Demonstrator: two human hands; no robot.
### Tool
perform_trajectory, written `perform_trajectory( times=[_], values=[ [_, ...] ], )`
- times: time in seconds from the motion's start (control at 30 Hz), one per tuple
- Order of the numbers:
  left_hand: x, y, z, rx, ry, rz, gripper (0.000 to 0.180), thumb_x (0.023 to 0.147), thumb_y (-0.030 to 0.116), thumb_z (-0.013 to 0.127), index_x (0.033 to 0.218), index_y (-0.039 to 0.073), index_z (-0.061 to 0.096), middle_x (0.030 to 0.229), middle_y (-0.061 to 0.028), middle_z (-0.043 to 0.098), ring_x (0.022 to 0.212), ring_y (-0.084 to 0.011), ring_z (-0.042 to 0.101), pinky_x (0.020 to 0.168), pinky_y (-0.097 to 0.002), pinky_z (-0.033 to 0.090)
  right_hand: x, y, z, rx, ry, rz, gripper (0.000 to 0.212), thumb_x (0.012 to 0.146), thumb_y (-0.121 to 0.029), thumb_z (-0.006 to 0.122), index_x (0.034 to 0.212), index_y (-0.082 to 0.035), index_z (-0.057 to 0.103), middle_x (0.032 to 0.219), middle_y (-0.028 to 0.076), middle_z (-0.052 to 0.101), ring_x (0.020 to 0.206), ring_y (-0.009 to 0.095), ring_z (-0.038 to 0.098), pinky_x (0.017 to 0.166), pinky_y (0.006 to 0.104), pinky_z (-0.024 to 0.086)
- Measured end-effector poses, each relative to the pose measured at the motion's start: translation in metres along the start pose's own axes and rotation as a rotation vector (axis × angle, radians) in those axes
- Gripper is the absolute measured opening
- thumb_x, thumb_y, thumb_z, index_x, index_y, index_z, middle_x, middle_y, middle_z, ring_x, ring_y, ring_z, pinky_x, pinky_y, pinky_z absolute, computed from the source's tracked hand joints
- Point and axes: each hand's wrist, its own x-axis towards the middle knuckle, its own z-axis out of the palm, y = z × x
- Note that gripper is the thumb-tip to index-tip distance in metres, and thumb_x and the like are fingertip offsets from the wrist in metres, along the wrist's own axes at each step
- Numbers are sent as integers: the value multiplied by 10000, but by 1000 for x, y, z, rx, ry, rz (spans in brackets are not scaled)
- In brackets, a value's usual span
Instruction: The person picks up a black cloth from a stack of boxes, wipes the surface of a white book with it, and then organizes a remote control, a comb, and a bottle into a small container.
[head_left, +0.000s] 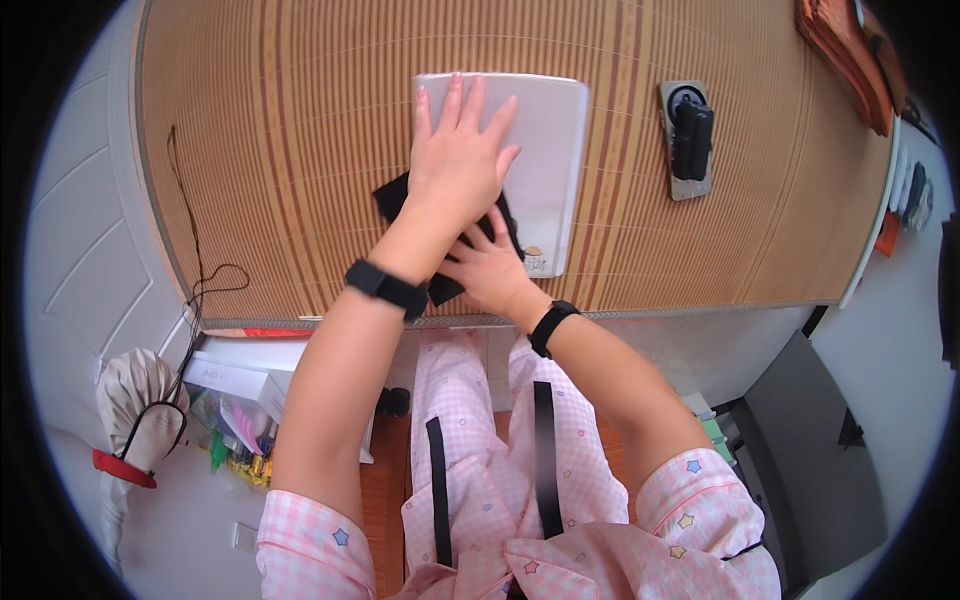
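Left hand (458,150) lies flat, fingers spread wide, pressing a pale grey rounded-corner slab (545,170) and black cloth (395,195) on the bamboo mat (280,150), centre-far. Right hand (487,268), near side, pinches the crumpled cloth's near edge. Black clip device (688,140) lies well right.

left hand (458,160): flat, fingers spread, palm down | right hand (490,268): curled, tucked beneath left wrist
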Motion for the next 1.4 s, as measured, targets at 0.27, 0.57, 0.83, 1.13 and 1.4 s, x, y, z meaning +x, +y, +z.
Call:
perform_trajectory(
  times=[0.27,0.57,0.83,1.13,1.4],
  values=[
    [10,8,27,-61,-87,-33,665,852,382,583,1432,248,285,1478,-259,131,1365,-434,129,1101,-501,164,-19,4,-10,103,-41,-52,460,718,-219,611,1172,-287,592,1409,-58,373,1374,234,209,1123,539,84],
    [11,10,36,-60,-9,-108,697,833,423,606,1432,287,279,1481,-280,72,1361,-468,92,1098,-513,141,-87,45,-49,-42,-225,-150,473,736,-187,594,1204,-253,582,1481,-98,257,1396,166,156,1142,471,73],
    [13,10,34,-51,10,-79,699,825,432,616,1427,299,287,1478,-278,93,1359,-467,103,1092,-522,161,-154,101,-101,-4,-235,100,616,573,-99,675,1180,-156,587,1465,24,298,1382,258,194,1121,480,156],
    [13,79,16,149,-73,445,745,615,220,773,1279,151,443,1307,-93,431,1300,-276,323,1093,-506,195,-212,74,-133,571,415,766,577,677,110,499,1216,-88,556,1331,212,455,1240,352,434,1030,369,339],
    [50,119,8,481,-551,571,558,634,290,758,1128,210,513,1171,-16,507,1204,-179,405,1064,-518,205,-195,86,-99,654,412,769,477,752,16,554,1216,-93,559,1310,200,477,1196,338,463,1012,383,354]
  ],
)
